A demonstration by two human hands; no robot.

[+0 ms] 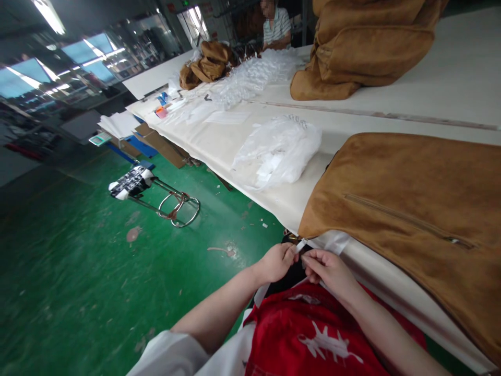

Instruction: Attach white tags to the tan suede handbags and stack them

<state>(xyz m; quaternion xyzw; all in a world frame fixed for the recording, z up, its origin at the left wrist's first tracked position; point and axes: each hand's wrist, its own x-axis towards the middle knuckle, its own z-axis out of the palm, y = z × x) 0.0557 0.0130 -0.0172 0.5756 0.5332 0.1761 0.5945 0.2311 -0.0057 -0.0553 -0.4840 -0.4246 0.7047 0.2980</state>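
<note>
My left hand (277, 262) is closed, with a small white tag (301, 245) pinched between thumb and fingers. Close beside it, my right hand (327, 269) is also closed, fingertips pressed together; whatever lies in them is too small to make out. Both hands are just off the table edge, in front of the red apron (313, 334). The corner of a brown suede-like bag (407, 172) reaches the table edge right above the tag. A zipper (407, 219) runs across the bag's face. Some clear plastic (332, 241) shows under its near edge.
A crumpled clear plastic bag (284, 151) with white pieces lies on the white table (219, 138). Stacked brown bags (368, 52) stand behind, and more brown bags (211, 62) lie farther off near bubble wrap (254, 78). A person (276, 26) is beyond. A stool (154, 193) lies on the green floor.
</note>
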